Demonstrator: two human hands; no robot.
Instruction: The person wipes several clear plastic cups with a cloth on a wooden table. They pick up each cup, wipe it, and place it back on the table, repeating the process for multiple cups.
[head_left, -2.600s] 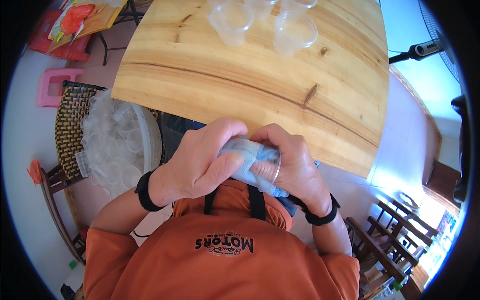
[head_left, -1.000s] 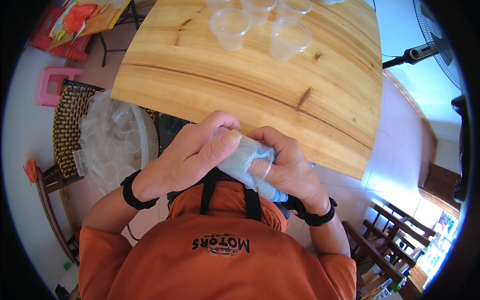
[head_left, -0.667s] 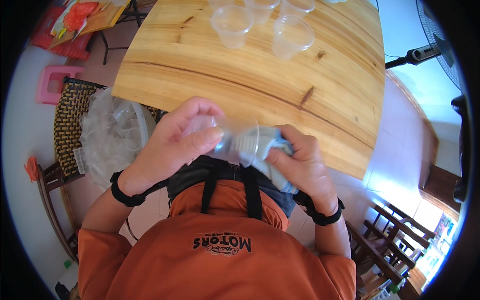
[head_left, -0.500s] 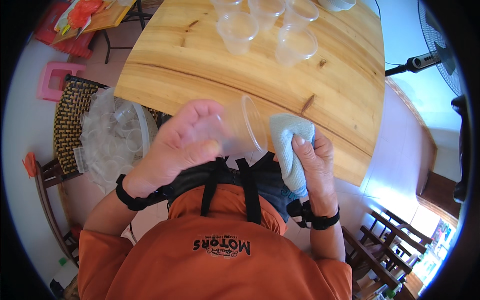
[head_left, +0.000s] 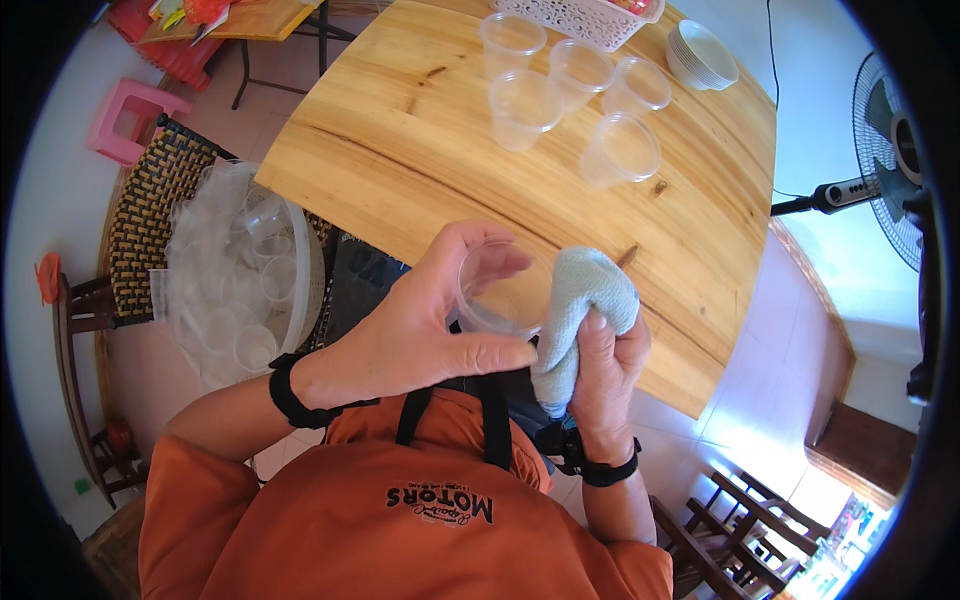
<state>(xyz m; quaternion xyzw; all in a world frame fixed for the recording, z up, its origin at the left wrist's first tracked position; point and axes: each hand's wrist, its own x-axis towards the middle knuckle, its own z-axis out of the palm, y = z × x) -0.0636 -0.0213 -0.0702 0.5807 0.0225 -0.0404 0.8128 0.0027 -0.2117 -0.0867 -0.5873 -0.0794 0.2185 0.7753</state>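
Note:
My left hand [head_left: 420, 330] grips a clear plastic cup [head_left: 497, 291], its mouth turned up toward me, just above the near edge of the wooden table [head_left: 420, 150]. My right hand [head_left: 603, 370] is closed around a pale green cloth [head_left: 585, 310] that stands right beside the cup, touching its rim. Both hands are close to my chest, over my orange shirt. Several more clear cups [head_left: 570, 95] stand upright in a group at the far side of the table.
A bag of many clear plastic cups [head_left: 235, 280] rests on a woven chair [head_left: 140, 220] to my left. A white basket [head_left: 590, 15] and stacked white bowls [head_left: 705, 55] sit at the table's far edge. A fan [head_left: 885, 150] stands on the right; a pink stool [head_left: 125, 115] on the left.
The cloth has come out of the cup. My hands have drawn apart and risen toward the table edge, and the cup now faces open, the cloth held beside it.

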